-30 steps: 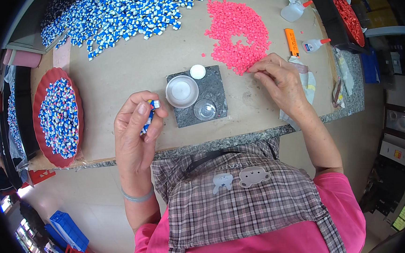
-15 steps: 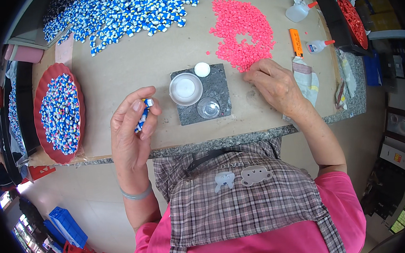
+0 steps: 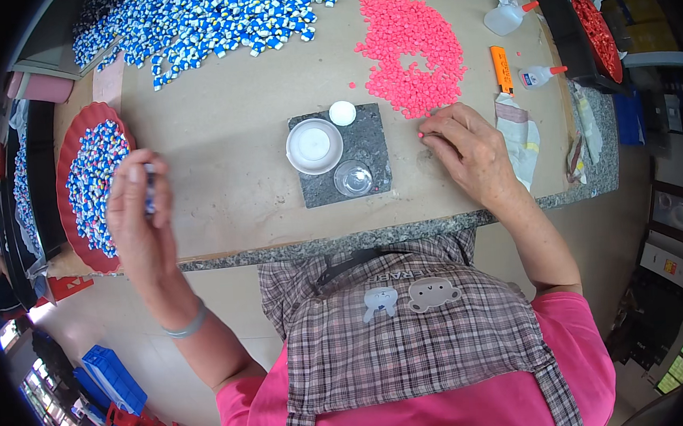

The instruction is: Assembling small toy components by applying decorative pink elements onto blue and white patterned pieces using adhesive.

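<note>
Two grips working: my left hand point(image 3: 140, 215) is pinching a small blue piece point(image 3: 151, 191); my right hand point(image 3: 468, 150) is pinching a pink piece point(image 3: 421, 134) on the table point(image 3: 226, 142).

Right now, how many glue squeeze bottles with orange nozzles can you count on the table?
2: a larger glue bottle at the table's far right, and a smaller glue bottle nearer, beside the orange cutter. More could be hidden beyond the frame.

Left hand point(image 3: 140, 219): motion-blurred; the small blue piece point(image 3: 150, 196) in its fingers too smeared to identify. Blue-and-white pile point(image 3: 209, 16): cut off by top edge. Right red tray point(image 3: 598, 25): partly hidden at dark rim.
</note>
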Action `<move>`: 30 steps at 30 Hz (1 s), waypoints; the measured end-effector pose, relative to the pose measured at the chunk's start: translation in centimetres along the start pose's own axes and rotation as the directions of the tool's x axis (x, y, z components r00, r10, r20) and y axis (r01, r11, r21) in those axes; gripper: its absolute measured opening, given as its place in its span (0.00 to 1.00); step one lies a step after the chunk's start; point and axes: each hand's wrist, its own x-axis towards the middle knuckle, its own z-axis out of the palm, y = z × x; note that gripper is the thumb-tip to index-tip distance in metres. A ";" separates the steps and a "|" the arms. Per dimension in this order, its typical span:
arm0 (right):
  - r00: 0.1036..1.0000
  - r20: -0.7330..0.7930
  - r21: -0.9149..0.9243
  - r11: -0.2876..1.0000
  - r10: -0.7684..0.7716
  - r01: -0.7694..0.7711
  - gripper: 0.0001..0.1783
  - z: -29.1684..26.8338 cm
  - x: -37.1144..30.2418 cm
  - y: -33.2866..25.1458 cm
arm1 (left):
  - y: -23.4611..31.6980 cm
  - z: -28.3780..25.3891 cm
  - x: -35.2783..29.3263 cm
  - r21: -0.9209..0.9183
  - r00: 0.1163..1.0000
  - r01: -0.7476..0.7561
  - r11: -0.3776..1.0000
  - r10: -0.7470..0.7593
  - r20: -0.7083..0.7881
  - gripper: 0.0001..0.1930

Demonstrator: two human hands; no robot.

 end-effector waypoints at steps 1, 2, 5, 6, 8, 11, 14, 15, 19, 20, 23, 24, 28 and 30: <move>0.999 0.000 -0.014 0.999 -0.033 0.033 0.07 0.1 0.3 -0.2 | 0.9 -1.2 0.4 0.120 0.996 -0.068 0.990 0.075 -0.058 0.11; 1.000 -0.002 -0.015 0.999 -0.031 0.031 0.07 0.1 0.3 -0.1 | 1.1 -2.1 1.1 0.243 0.949 -0.064 0.968 0.134 -0.285 0.11; 0.997 0.023 -0.060 0.996 -0.071 0.072 0.07 0.1 0.4 0.2 | 2.2 -7.4 3.2 0.796 0.888 -0.138 0.589 0.429 -0.164 0.11; 0.998 0.029 -0.087 0.994 -0.060 0.062 0.06 0.1 0.4 0.1 | 2.4 -8.1 3.6 0.796 0.889 -0.139 0.589 0.429 -0.162 0.11; 0.998 0.036 -0.104 0.993 -0.056 0.059 0.06 0.1 0.4 -0.1 | 3.0 -9.3 3.8 0.986 0.802 -0.115 0.117 0.597 0.023 0.12; 0.988 0.103 -0.091 0.990 0.115 -0.106 0.06 0.1 0.3 -0.5 | 2.8 -12.4 4.7 0.993 0.818 -0.082 -0.089 0.563 0.118 0.11; 0.932 0.228 0.009 0.957 0.281 -0.291 0.05 -0.5 0.4 -0.3 | 2.2 -13.9 5.3 0.979 0.879 -0.051 -0.196 0.456 0.137 0.11; 0.977 0.145 0.051 0.985 0.157 -0.166 0.04 -0.3 0.5 0.1 | 2.2 -14.2 5.5 0.979 0.879 -0.051 -0.196 0.457 0.137 0.11; 0.996 0.060 0.097 0.993 -0.068 0.062 0.06 0.2 0.8 0.8 | 2.1 -14.1 5.7 0.969 0.900 -0.038 -0.244 0.414 0.140 0.14; 0.996 0.058 0.098 0.993 -0.067 0.061 0.06 0.1 1.0 1.0 | 2.2 -13.8 5.6 0.961 0.895 -0.034 -0.276 0.420 0.152 0.14; 0.972 0.120 0.027 0.979 -0.204 0.202 0.08 -0.2 1.3 1.3 | 3.2 -12.4 5.2 0.949 0.879 -0.032 -0.314 0.443 0.176 0.15; 0.970 0.129 0.007 0.979 -0.205 0.206 0.08 -0.2 1.4 1.2 | 3.5 -11.8 5.0 0.947 0.878 -0.028 -0.319 0.445 0.176 0.15; 0.976 0.156 -0.091 0.982 -0.149 0.165 0.09 -0.5 1.1 0.4 | 2.8 -5.4 4.9 0.940 0.751 -0.208 -0.271 0.571 0.331 0.13; 0.983 0.140 -0.102 0.985 -0.121 0.136 0.09 -0.4 0.8 0.1 | 1.7 -0.3 4.7 0.915 0.733 -0.384 -0.124 0.561 0.384 0.12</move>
